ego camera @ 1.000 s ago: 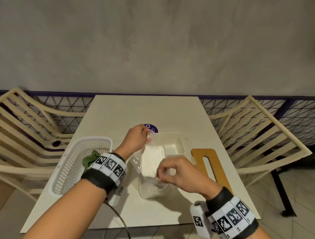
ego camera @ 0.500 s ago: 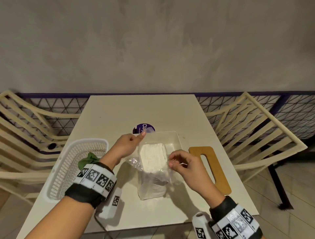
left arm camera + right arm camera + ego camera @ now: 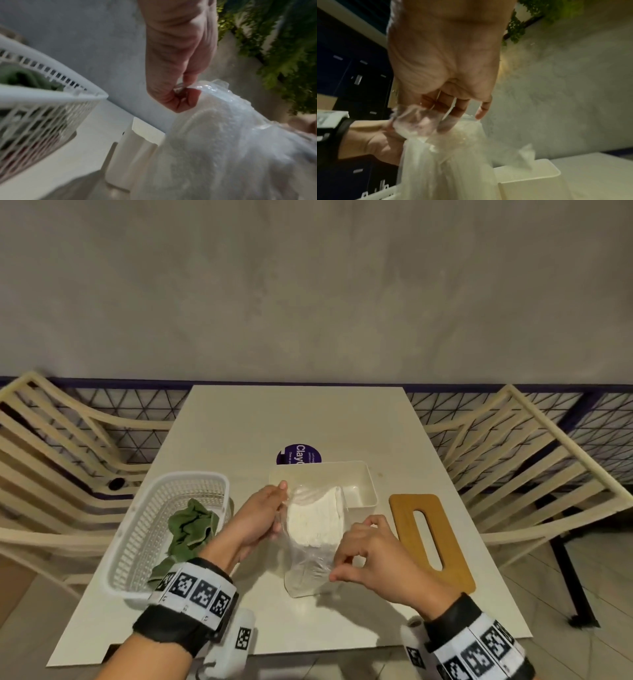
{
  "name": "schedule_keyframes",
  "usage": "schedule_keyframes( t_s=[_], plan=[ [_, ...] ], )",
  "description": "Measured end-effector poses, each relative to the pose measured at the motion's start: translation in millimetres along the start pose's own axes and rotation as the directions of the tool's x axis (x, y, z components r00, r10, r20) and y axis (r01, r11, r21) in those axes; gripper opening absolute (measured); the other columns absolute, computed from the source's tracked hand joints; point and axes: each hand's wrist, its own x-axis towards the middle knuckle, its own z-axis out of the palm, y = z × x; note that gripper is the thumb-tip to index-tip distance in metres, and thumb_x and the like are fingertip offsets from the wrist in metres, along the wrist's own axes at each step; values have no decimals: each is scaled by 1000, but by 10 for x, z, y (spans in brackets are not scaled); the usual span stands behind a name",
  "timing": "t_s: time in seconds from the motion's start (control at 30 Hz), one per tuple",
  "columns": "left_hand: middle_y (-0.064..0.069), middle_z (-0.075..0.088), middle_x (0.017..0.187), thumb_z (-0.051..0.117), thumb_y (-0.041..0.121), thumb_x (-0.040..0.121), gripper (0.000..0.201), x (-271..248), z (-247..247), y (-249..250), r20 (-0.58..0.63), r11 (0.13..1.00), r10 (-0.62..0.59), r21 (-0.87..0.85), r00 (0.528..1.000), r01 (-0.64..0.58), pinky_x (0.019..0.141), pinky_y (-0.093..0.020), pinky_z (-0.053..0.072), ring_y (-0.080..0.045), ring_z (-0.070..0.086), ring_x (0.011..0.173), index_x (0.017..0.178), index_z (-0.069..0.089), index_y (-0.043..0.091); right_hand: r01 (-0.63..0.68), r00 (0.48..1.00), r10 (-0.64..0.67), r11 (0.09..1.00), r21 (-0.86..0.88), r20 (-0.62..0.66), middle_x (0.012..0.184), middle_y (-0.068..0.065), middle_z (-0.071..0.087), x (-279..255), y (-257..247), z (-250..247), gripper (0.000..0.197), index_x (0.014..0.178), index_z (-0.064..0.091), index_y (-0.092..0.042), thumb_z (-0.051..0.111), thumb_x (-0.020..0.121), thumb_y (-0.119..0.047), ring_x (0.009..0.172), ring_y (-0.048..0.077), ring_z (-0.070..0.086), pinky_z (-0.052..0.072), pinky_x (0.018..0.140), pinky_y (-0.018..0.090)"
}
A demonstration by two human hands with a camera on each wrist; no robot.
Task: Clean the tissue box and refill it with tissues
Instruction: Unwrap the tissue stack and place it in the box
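A stack of white tissues (image 3: 315, 522) stands in a clear plastic wrapper (image 3: 308, 573) on the table, just in front of the open cream tissue box (image 3: 359, 481). My left hand (image 3: 270, 511) pinches the wrapper's upper left edge; the left wrist view shows thumb and finger of that left hand (image 3: 181, 89) closed on the film beside the tissues (image 3: 214, 148). My right hand (image 3: 346, 559) grips the wrapper's right side lower down, and its fingers (image 3: 447, 112) curl into the bunched plastic wrapper (image 3: 423, 125). The top of the stack stands bare above the film.
The box's wooden lid (image 3: 431, 535) with a slot lies flat to the right. A white slatted basket (image 3: 137, 542) holding a green cloth (image 3: 190, 529) sits left. A purple sticker (image 3: 298, 453) lies behind the box. Cream chairs flank the table.
My right hand has slid from the wrapper's top edge down its right side, bunching the film lower. More of the tissue stack shows. The left hand keeps its pinch.
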Motion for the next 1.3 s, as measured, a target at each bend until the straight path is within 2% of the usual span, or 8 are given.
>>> schedule_keyframes(
  t_s=[0.13, 0.3, 0.6, 0.7, 0.87, 1.0, 1.17, 1.3],
  plan=[
    [4, 47, 106, 66, 38, 80, 46, -55, -24, 140, 125, 883, 227, 391, 966, -258, 68, -21, 41, -10, 49, 79, 120, 44, 41, 81, 987, -80, 997, 1, -139, 67, -26, 50, -46, 67, 66, 24, 74, 65, -27, 65, 72, -50, 73, -9, 43, 24, 90, 16],
    [8, 62, 100, 66, 30, 81, 4, 93, 83, 274, 48, 684, 478, 606, 877, -406, 86, -26, 39, -12, 56, 98, 84, 67, 29, 157, 972, -182, 974, -166, -149, 71, -15, 55, -86, 110, 160, 21, 81, 64, -28, 66, 74, -48, 76, 0, 40, 25, 83, 22],
    [-7, 57, 57, 49, 2, 88, 9, 289, 216, 461, -42, 990, -137, -38, 990, 135, 41, -18, 44, -8, 46, 31, 83, 55, 3, 189, 958, -245, 933, -307, -153, 74, -10, 60, -142, 124, 300, 12, 84, 64, -27, 62, 83, -38, 75, 8, 47, 28, 77, 21],
    [-4, 70, 63, 48, 18, 92, 19, 300, 143, 458, 56, 991, -103, -83, 993, 108, 86, -37, 49, -7, 59, 50, 104, 59, 9, 78, 941, -46, 993, 84, -334, 75, -7, 60, -198, 65, 244, 15, 78, 60, -21, 65, 82, -35, 73, 7, 52, 39, 73, 17],
    [-14, 67, 109, 41, 23, 97, 33, 169, -140, 282, 10, 959, -77, -272, 997, 77, 57, -27, 54, -20, 61, 85, 121, 52, 3, -173, 858, 370, 862, 477, -357, 88, -3, 60, -112, 88, 114, 25, 100, 58, -31, 59, 89, -9, 68, 13, 67, 48, 62, 12],
    [-5, 54, 123, 48, -3, 87, 56, 7, -220, 4, 129, 914, -88, 405, 988, 29, 71, -22, 56, -19, 58, 102, 138, 34, 14, -338, 857, 456, 849, 407, -239, 83, -6, 59, 0, 136, 123, 19, 107, 63, -20, 55, 91, -13, 58, 11, 67, 41, 54, 6],
    [4, 55, 92, 80, 46, 61, 63, -113, 19, -158, 367, 643, -247, 754, 897, -132, 74, -11, 45, -11, 56, 87, 111, 62, 12, -440, 872, 483, 846, 302, -82, 88, -1, 52, 78, 170, 14, 31, 112, 59, -23, 54, 87, -6, 69, 10, 53, 38, 58, 12],
    [9, 37, 146, 74, 72, 43, 118, 75, 341, -407, 393, 670, 164, 628, 905, -395, 115, -38, 27, -12, 31, 136, 142, 27, 30, -465, 873, 484, 863, 199, -61, 99, 1, 50, 92, 269, -145, 43, 119, 55, -17, 56, 81, 3, 73, 6, 47, 36, 61, 10]
  ],
)
